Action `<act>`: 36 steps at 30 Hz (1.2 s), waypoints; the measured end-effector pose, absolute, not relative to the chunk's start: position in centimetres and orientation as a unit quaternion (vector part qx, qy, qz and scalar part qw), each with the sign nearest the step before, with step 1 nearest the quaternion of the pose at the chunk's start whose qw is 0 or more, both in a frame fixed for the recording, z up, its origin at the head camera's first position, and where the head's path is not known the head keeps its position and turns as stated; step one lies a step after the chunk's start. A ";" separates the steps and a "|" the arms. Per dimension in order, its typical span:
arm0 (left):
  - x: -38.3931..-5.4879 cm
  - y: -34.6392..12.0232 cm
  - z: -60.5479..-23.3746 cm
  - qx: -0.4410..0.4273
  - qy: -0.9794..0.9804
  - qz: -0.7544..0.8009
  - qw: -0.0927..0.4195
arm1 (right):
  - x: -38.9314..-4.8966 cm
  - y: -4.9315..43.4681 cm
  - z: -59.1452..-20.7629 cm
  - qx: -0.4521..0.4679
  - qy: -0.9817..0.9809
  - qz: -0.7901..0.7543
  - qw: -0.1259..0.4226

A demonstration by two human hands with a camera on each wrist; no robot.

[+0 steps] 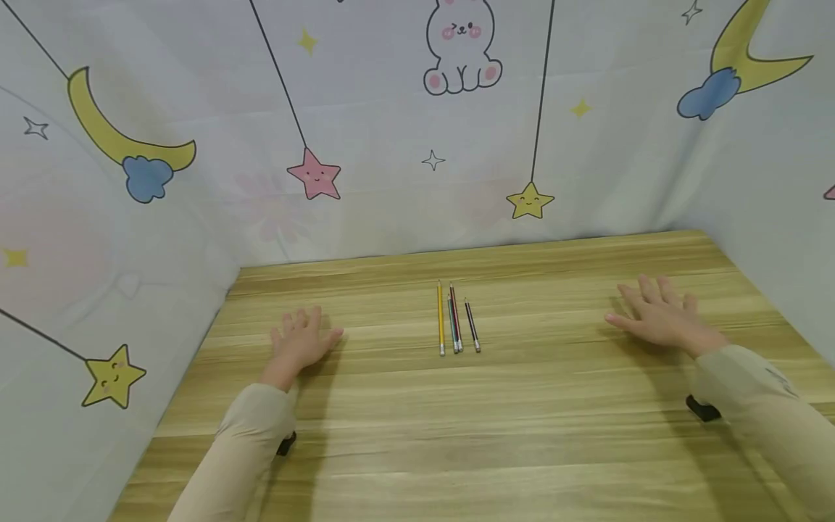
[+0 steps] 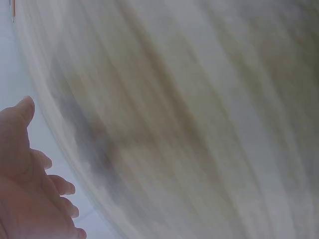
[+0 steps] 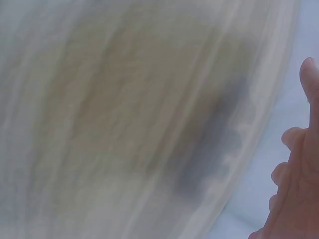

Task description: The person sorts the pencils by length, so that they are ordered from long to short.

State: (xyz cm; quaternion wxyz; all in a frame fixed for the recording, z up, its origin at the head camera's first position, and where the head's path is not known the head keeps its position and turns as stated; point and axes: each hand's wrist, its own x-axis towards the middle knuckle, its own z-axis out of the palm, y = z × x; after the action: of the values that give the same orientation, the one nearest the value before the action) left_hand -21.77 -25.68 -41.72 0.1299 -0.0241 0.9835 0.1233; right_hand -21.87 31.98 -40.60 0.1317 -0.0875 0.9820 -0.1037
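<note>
Several pencils lie close together near the middle of the table. The yellow pencil (image 1: 440, 319) is leftmost; beside it a teal pencil (image 1: 452, 324) and a dark red pencil (image 1: 456, 317) lie against each other. A shorter dark pencil (image 1: 472, 325) is tilted at the right of the group. To the left, my left hand (image 1: 301, 344) is spread over the table, palm down, holding nothing. My right hand (image 1: 662, 319) is spread on the far right side, fingers apart, also holding nothing. In both wrist views the fingers (image 2: 62, 185) extend over wood grain.
The wooden table (image 1: 443, 428) fills the lower part of the head view. White cloth (image 1: 378, 109) with printed stars, moons and a bunny hangs behind the table and along its sides. Dark straps (image 1: 703, 408) show under the sleeves.
</note>
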 end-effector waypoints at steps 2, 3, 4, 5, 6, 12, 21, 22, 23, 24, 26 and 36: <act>-21.9 -25.3 -41.6 -0.016 0.985 0.118 0.128 | -21.9 31.6 -40.4 -0.092 0.983 -0.098 0.126; -22.0 -25.1 -41.6 -0.012 0.985 0.115 0.126 | -22.0 31.4 -40.3 -0.094 0.983 -0.095 0.125; -22.1 -24.9 -41.6 -0.009 0.986 0.110 0.124 | -22.0 31.1 -40.2 -0.096 0.983 -0.092 0.123; -22.2 -24.6 -41.6 -0.006 0.986 0.109 0.123 | -22.1 30.9 -40.2 -0.098 0.984 -0.089 0.121; -22.3 -24.4 -41.6 -0.004 0.987 0.108 0.121 | -22.2 30.7 -40.1 -0.100 0.984 -0.086 0.120; -22.9 -22.9 -41.6 0.012 0.991 0.086 0.105 | -22.4 29.1 -40.0 -0.114 0.984 -0.082 0.109; -23.2 -20.4 -41.5 0.029 0.991 0.082 0.099 | -22.6 26.4 -39.5 -0.139 0.981 -0.081 0.107; -23.2 -20.1 -41.5 0.031 0.991 0.084 0.097 | -22.7 26.2 -39.4 -0.141 0.981 -0.081 0.107; -23.2 -19.8 -41.5 0.033 0.991 0.085 0.096 | -22.8 25.9 -39.4 -0.144 0.981 -0.078 0.106; -23.2 -19.6 -41.5 0.035 0.991 0.086 0.095 | -22.9 25.6 -39.5 -0.146 0.981 -0.075 0.105; -23.3 -19.1 -41.5 0.043 0.991 0.085 0.093 | -23.0 25.1 -39.5 -0.150 0.981 -0.072 0.103; -23.7 -16.8 -41.5 0.080 0.991 0.087 0.065 | -23.3 22.7 -39.6 -0.167 0.978 -0.085 0.092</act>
State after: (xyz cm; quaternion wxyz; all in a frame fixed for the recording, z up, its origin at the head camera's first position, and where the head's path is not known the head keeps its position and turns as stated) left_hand -23.73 -16.84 -41.53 0.0646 0.0796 0.9909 0.0871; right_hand -23.34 22.73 -39.55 0.0916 -0.1673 0.9779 -0.0854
